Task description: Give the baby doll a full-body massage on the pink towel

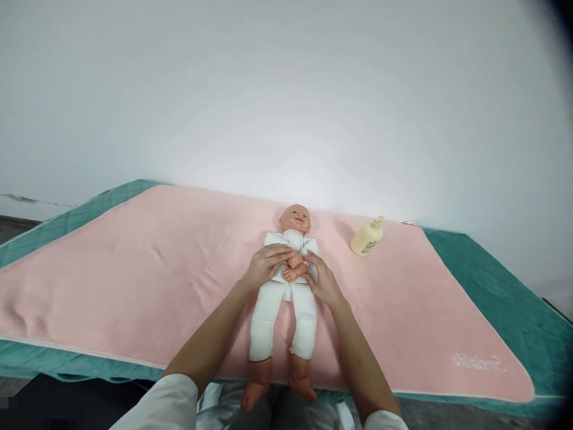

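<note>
1. Far left, the green quilted cover (33, 240) peeks out from under the pink mat (147, 269), and it shows again along the near edge and at the far right. A pale wall (286, 101) runs behind, beyond the doll's head.

2. In comes the left hand (267, 264), over the doll's chest from its left side in view! The fingers are straight and close together, reaching across the white top, with the tips right at the doll's crossed hands. Whether they press down, I cannot tell.

3. Centre stage, the baby doll (294, 239): on its back on the pink mat, bald head towards the wall, face up. It has a white top and white legs, small hands crossed over its belly, and bare feet out past the near edge of the mat.

4. Just right of the doll's crossed hands, here's the right hand (323, 279), thumb apart from the fingers, both curving in beside the doll's hands. A firm grip? I cannot tell.

5. Further right, well apart from the doll and about level with its head and chest, a pale yellow pump bottle (367, 239) with dark lettering on its side sits on the mat.

6. Far right of the doll, pale lettering (478, 362) marks the mat's near corner.
</note>
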Action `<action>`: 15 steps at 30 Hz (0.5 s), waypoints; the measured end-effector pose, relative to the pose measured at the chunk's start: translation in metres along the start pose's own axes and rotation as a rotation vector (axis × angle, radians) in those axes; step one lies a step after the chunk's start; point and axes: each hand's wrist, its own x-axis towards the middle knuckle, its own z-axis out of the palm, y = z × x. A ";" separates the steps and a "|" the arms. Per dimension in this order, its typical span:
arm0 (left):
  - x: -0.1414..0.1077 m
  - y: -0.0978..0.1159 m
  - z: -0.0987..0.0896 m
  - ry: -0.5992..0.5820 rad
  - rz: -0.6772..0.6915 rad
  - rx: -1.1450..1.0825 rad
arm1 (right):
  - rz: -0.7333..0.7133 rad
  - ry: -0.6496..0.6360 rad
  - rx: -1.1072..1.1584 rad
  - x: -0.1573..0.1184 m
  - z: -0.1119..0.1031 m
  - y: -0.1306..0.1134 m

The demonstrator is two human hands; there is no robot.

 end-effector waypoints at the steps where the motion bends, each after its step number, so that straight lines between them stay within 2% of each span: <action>1: 0.000 0.000 0.000 0.000 0.014 -0.002 | 0.007 0.001 -0.005 -0.001 0.001 0.001; 9: 0.003 0.001 0.002 -0.034 0.011 -0.016 | -0.030 0.002 -0.028 -0.001 0.003 0.002; 12: 0.000 0.003 0.003 0.050 -0.068 -0.034 | -0.012 0.019 -0.004 -0.001 0.002 0.003; 15: -0.003 0.008 0.002 0.233 -0.261 -0.044 | 0.071 0.081 0.066 -0.003 0.003 0.008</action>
